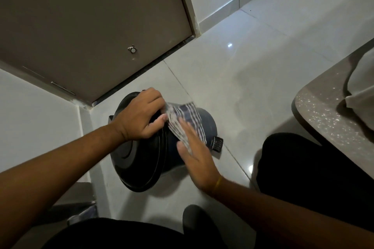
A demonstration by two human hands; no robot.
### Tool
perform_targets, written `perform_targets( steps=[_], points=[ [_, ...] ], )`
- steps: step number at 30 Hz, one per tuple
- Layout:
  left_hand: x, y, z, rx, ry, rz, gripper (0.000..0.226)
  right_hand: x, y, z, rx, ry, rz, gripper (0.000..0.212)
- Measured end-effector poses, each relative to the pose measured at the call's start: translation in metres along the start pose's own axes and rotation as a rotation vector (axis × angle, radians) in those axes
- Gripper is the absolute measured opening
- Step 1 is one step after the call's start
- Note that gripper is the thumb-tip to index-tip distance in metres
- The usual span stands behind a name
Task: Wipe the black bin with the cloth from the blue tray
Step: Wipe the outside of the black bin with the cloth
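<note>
A round black pedal bin stands on the pale tiled floor near the door corner, its lid down and its pedal sticking out to the right. A striped blue-and-white cloth lies over the bin's right side. My left hand grips the top of the bin at the cloth's upper edge. My right hand lies flat with fingers straight, pressing the cloth against the bin's side. The blue tray is not in view.
A brown door with a small stopper stands just behind the bin. A speckled counter edge juts in at the right with pale fabric on it. My dark-clothed knees fill the bottom and right.
</note>
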State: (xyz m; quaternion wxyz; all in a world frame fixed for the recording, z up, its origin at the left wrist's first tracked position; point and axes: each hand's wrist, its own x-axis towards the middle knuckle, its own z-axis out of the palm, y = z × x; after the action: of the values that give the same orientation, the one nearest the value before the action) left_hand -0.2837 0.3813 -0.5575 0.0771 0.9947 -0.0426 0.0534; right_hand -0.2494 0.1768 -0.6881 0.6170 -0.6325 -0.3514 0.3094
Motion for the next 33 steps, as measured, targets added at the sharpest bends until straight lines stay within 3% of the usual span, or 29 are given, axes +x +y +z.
perform_targets(
  steps=[6, 7, 11, 13, 16, 18, 22, 26, 29, 33],
  points=[
    [0.013, 0.004, 0.004, 0.034, 0.015, -0.037, 0.035, 0.044, 0.019, -0.037, 0.056, 0.241, 0.402, 0.052],
    [0.018, 0.007, 0.004, 0.081, -0.008, 0.038, 0.035, 0.057, 0.018, -0.038, 0.010, 0.244, 0.394, 0.052],
    [0.015, 0.033, 0.024, 0.195, -0.256, 0.607, 0.042, 0.074, 0.015, -0.040, -0.068, 0.263, 0.361, 0.045],
    [0.012, 0.036, 0.029, 0.222, -0.284, 0.675, 0.047, 0.079, 0.006, -0.042, -0.066, 0.253, 0.327, 0.043],
    [0.012, 0.017, 0.023, 0.199, -0.209, 0.583, 0.047, 0.073, -0.008, -0.032, -0.086, 0.227, 0.101, 0.047],
    [0.009, -0.001, 0.018, 0.210, -0.179, 0.505, 0.048, 0.053, -0.010, -0.022, 0.035, 0.109, 0.009, 0.049],
    [-0.004, -0.022, 0.012, 0.221, -0.130, 0.319, 0.050, 0.005, 0.031, -0.017, 0.127, -0.011, 0.153, 0.054],
    [-0.006, -0.025, 0.008, 0.252, -0.096, 0.199, 0.053, 0.044, 0.058, -0.019, 0.165, 0.142, 0.571, 0.055],
    [-0.001, -0.022, 0.012, 0.249, -0.074, 0.158, 0.054, 0.087, 0.045, -0.017, 0.170, 0.202, 0.506, 0.055],
    [0.005, -0.034, 0.008, 0.194, -0.063, 0.037, 0.051, 0.084, 0.030, 0.001, 0.220, 0.120, 0.296, 0.058]
  ],
)
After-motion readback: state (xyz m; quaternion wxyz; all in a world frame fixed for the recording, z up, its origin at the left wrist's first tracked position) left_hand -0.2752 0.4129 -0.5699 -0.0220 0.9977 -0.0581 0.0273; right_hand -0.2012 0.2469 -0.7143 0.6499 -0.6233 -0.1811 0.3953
